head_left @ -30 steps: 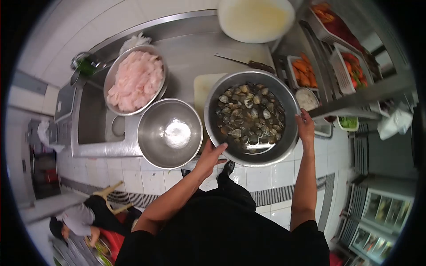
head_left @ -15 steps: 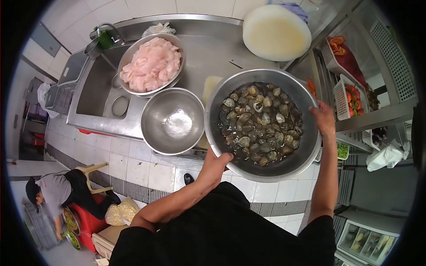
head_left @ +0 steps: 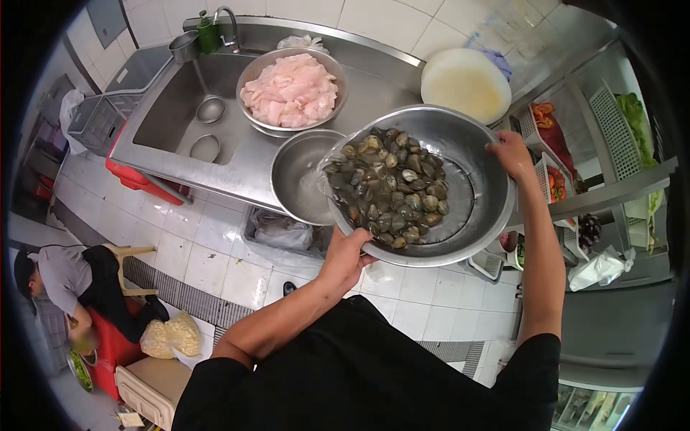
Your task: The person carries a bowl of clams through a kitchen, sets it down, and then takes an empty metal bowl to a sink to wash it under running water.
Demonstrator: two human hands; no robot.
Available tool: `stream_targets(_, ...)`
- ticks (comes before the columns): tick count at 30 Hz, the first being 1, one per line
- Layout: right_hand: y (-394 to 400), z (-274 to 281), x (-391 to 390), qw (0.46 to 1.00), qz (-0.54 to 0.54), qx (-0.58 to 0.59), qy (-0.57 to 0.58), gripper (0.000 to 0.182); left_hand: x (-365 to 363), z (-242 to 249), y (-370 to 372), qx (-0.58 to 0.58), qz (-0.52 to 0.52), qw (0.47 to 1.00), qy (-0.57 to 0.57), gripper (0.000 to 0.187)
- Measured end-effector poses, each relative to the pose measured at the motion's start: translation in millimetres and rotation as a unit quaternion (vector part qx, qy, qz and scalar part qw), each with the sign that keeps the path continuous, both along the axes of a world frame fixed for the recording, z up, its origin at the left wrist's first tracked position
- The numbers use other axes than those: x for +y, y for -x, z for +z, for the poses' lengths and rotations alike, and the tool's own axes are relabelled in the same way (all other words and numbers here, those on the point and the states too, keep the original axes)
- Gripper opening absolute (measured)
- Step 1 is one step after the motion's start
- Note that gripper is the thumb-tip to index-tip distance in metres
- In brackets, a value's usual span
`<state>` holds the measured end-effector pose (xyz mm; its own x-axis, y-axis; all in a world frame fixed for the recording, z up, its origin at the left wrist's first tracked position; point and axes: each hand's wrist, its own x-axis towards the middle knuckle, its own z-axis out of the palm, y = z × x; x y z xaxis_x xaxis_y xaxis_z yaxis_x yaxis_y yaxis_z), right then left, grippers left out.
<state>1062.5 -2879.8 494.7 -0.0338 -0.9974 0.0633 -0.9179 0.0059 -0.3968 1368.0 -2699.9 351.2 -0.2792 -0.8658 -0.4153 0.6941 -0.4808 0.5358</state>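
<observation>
A large steel bowl (head_left: 471, 151) full of dark clams (head_left: 388, 187) is held tilted down to the left. My left hand (head_left: 346, 257) grips its near rim from below, and my right hand (head_left: 512, 152) grips its far right rim. The clams and some water have slid to the low left edge, which hangs over a smaller steel bowl (head_left: 298, 176) with white powder in it, standing on the steel counter.
A bowl of pale raw sliced meat (head_left: 291, 90) stands by the sink (head_left: 180, 108). A round white cutting board (head_left: 466, 84) leans at the back right. Racks with baskets of vegetables (head_left: 557, 144) stand on the right. Another person (head_left: 68, 284) crouches at the lower left.
The clam bowl went from level to tilted left, and its load slid toward the smaller bowl. The view shifted, so the counter now sits farther right and lower.
</observation>
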Motion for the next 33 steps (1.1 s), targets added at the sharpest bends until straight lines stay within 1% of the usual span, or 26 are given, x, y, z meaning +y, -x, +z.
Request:
stream_targets(2, -25.5, 10.7, -5.3, 1.0, 0.009, 0.027, -0.003, 0.028, -0.9, -6.8, -10.5, 0.011, 0.006, 1.0, 0.011, 0.052)
stream_targets(4, -50.6, 24.2, -8.1, 0.997, 0.011, 0.071, -0.009, 0.03, -2.1, -11.0, -19.8, 0.074, 0.022, 0.997, 0.012, 0.051)
stream_targets(5, -62.3, 29.3, -8.9, 0.997, 0.011, 0.075, -0.01, 0.03, -2.8, -12.5, -23.2, 0.092, 0.032, 0.995, -0.007, 0.048)
stream_targets(7, -83.2, 37.3, -12.5, 0.993, 0.004, 0.12, -0.022, 0.028, -4.2, -16.2, -31.0, 0.108, 0.029, 0.994, -0.012, 0.047)
stream_targets(8, -91.1, 38.1, -16.0, 0.992, 0.005, 0.124, -0.022, 0.028, -4.6, -19.2, -34.6, 0.119, 0.025, 0.992, -0.017, 0.045)
stream_targets(9, -97.3, 38.5, -19.9, 0.988, 0.006, 0.154, -0.02, 0.028, -5.6, -24.7, -35.7, 0.133, 0.031, 0.99, -0.023, 0.043)
stream_targets(10, -104.4, 40.6, -21.7, 0.983, 0.007, 0.183, -0.018, 0.028, -5.2, -25.4, -37.8, 0.136, 0.03, 0.99, -0.022, 0.043)
stream_targets(12, -117.2, 42.1, -25.3, 0.979, 0.005, 0.201, -0.014, 0.03, -5.1, -26.7, -41.4, 0.138, 0.038, 0.989, -0.035, 0.038)
stream_targets(14, -130.0, 42.4, -31.1, 0.976, 0.001, 0.217, -0.012, 0.032, -6.2, -38.3, -42.9, 0.145, 0.038, 0.988, -0.044, 0.036)
stream_targets(16, -140.3, 42.7, -40.4, 0.961, 0.011, 0.277, -0.001, 0.034, -7.5, -47.3, -44.0, 0.15, 0.035, 0.987, -0.054, 0.033)
stream_targets(19, -186.1, 57.6, -36.4, 0.95, -0.006, 0.311, -0.022, 0.033, -8.5, -47.6, -47.3, 0.15, 0.048, 0.985, -0.074, 0.028)
stream_targets(20, -195.3, 57.8, -39.1, 0.95, -0.007, 0.312, -0.021, 0.033, -6.7, -42.9, -48.6, 0.12, 0.038, 0.989, -0.072, 0.029)
stream_targets(21, -203.8, 58.8, -42.4, 0.943, 0.018, 0.331, -0.022, 0.031, -5.6, -39.8, -49.3, 0.089, 0.029, 0.993, -0.07, 0.03)
stream_targets(22, -213.3, 59.6, -45.4, 0.936, 0.044, 0.35, -0.022, 0.029, -5.7, -41.4, -49.0, 0.089, 0.029, 0.993, -0.069, 0.03)
stream_targets(23, -225.2, 62.3, -46.3, 0.935, 0.043, 0.35, -0.021, 0.029, -6.1, -45.7, -47.6, 0.083, 0.016, 0.994, -0.074, 0.029)
stream_targets(25, -251.2, 68.3, -46.2, 0.914, 0.071, 0.398, -0.016, 0.027, -6.1, -52.6, -47.2, 0.077, 0.005, 0.994, -0.078, 0.028)
stream_targets(26, -263.8, 69.7, -44.2, 0.914, 0.071, 0.398, -0.014, 0.027, -7.4, -54.5, -46.6, 0.087, -0.016, 0.991, -0.096, 0.024)
stream_targets(28, -289.3, 72.9, -38.7, 0.898, 0.098, 0.427, 0.039, 0.027, -11.4, -60.1, -44.9, 0.096, -0.039, 0.988, -0.11, 0.02)
stream_targets(30, -311.8, 77.8, -28.8, 0.884, 0.153, 0.433, 0.083, 0.027, -16.4, -68.2, -39.6, 0.113, -0.086, 0.98, -0.138, 0.012)
stream_targets(32, -334.8, 76.7, -20.2, 0.868, 0.184, 0.438, 0.144, 0.026, -21.8, -68.0, -31.8, 0.129, -0.092, 0.977, -0.144, 0.011)
stream_targets(33, -345.6, 78.8, -14.9, 0.871, 0.196, 0.428, 0.143, 0.023, -24.5, -67.0, -26.7, 0.147, -0.093, 0.973, -0.153, 0.012)
